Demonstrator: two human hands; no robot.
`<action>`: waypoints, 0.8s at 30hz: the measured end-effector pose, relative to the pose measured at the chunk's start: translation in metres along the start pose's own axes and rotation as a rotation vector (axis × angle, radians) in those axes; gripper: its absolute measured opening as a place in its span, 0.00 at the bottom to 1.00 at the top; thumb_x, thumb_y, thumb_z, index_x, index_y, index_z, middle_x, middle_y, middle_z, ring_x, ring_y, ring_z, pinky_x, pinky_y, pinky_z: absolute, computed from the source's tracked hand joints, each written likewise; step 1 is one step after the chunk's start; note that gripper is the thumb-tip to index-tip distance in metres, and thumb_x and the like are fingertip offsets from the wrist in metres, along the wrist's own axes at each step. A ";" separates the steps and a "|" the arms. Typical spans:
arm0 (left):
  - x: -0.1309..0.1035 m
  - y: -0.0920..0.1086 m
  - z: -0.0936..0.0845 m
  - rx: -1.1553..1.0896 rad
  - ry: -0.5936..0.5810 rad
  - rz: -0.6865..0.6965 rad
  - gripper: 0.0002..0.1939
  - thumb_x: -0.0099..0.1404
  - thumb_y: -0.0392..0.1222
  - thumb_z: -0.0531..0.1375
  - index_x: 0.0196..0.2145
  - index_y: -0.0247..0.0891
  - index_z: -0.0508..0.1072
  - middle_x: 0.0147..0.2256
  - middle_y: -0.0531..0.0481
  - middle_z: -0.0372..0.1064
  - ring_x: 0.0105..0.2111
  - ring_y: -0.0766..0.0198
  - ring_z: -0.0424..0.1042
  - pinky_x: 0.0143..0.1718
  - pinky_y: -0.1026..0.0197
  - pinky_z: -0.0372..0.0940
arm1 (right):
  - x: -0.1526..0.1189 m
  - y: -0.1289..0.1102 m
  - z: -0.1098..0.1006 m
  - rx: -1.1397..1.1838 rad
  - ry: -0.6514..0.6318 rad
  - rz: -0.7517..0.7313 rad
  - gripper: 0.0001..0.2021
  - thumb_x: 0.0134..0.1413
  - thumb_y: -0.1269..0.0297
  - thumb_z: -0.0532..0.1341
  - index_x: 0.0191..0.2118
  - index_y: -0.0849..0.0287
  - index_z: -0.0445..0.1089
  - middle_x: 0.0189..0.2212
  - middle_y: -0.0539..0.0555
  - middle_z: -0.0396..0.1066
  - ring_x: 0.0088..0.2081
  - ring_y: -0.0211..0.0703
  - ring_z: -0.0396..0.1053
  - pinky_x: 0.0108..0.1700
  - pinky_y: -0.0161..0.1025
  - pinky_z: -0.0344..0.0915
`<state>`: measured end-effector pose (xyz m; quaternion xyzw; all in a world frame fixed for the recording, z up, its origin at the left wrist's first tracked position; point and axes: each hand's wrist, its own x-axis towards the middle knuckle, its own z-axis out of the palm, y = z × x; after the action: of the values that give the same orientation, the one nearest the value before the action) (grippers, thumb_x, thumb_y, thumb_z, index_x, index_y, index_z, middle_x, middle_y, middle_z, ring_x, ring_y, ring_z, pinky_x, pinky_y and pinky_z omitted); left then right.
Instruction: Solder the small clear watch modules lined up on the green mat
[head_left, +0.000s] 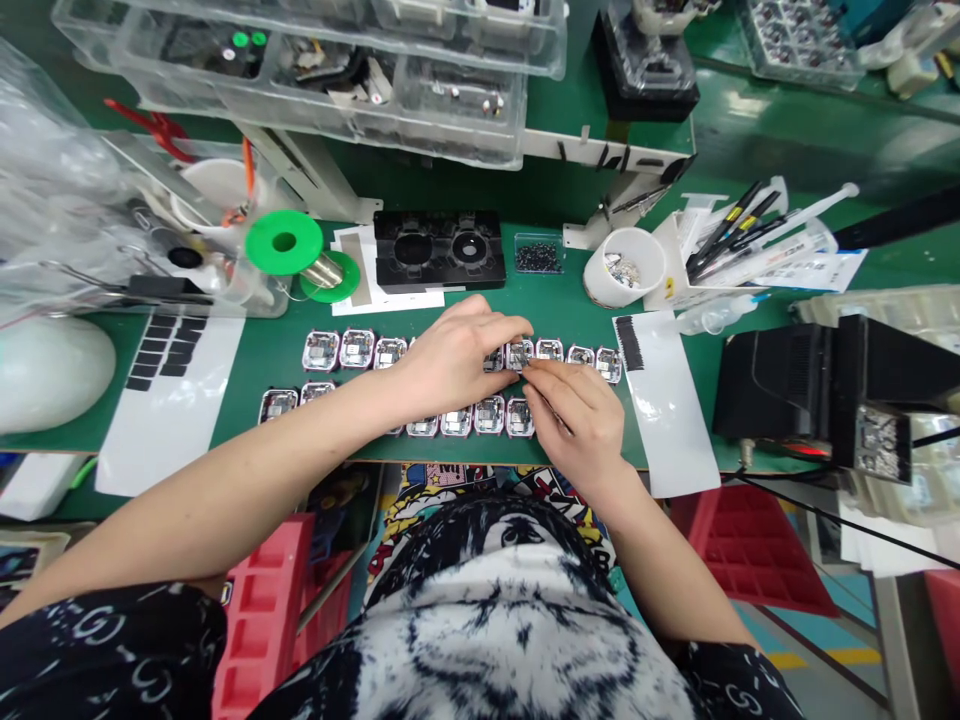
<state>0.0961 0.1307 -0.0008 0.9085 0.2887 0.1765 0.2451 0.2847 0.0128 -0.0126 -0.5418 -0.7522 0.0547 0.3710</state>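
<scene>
Two rows of small square watch cases with pinkish rims and exposed circuitry lie on the green bench. My left hand [466, 352] reaches over the back row, its finger and thumb closed on either side of one watch case [519, 354]. At the near edge of that same case, the fingertips of my right hand [579, 418] are pinched together. Whatever the right fingers hold, if anything, is hidden or too small to name. Nearby in the front row sits another watch case [519, 417]. Several cases are partly covered by my left hand and forearm.
Behind the rows stand a black fixture [439, 250], a clear tray of tiny black parts [538, 254] and a white cup [625, 267]. A green solder spool [285, 243] is at left. White sheets [671, 410] with black strips flank the rows. A black machine [772, 390] stands right.
</scene>
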 end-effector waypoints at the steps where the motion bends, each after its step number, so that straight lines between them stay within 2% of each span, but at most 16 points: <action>1: 0.000 0.000 0.000 -0.001 -0.001 -0.001 0.20 0.67 0.41 0.66 0.56 0.42 0.72 0.45 0.49 0.76 0.45 0.56 0.67 0.46 0.56 0.64 | 0.000 0.000 0.001 -0.006 -0.011 -0.012 0.15 0.63 0.74 0.64 0.54 0.57 0.74 0.52 0.56 0.78 0.51 0.46 0.75 0.54 0.49 0.73; 8: 0.000 0.000 -0.001 0.002 -0.006 0.013 0.21 0.65 0.38 0.66 0.56 0.41 0.72 0.45 0.50 0.77 0.44 0.56 0.67 0.46 0.56 0.64 | 0.003 0.003 0.006 -0.113 -0.074 -0.097 0.16 0.64 0.74 0.62 0.55 0.58 0.74 0.53 0.56 0.78 0.49 0.48 0.73 0.52 0.49 0.73; 14: 0.000 0.000 -0.001 -0.001 -0.010 0.010 0.20 0.67 0.41 0.66 0.56 0.41 0.72 0.44 0.50 0.77 0.45 0.56 0.67 0.48 0.55 0.65 | 0.003 0.004 0.003 -0.122 -0.022 -0.090 0.16 0.62 0.76 0.63 0.54 0.59 0.74 0.53 0.56 0.78 0.49 0.47 0.75 0.51 0.48 0.73; 24: 0.000 0.001 -0.002 0.007 -0.030 0.007 0.22 0.66 0.40 0.67 0.57 0.42 0.71 0.45 0.50 0.76 0.45 0.55 0.67 0.47 0.55 0.64 | 0.000 0.003 0.000 -0.065 0.058 -0.009 0.16 0.62 0.75 0.64 0.53 0.57 0.74 0.50 0.56 0.79 0.50 0.46 0.77 0.52 0.48 0.74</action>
<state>0.0958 0.1311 0.0010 0.9129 0.2824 0.1627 0.2458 0.2874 0.0137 -0.0140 -0.5516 -0.7449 0.0128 0.3750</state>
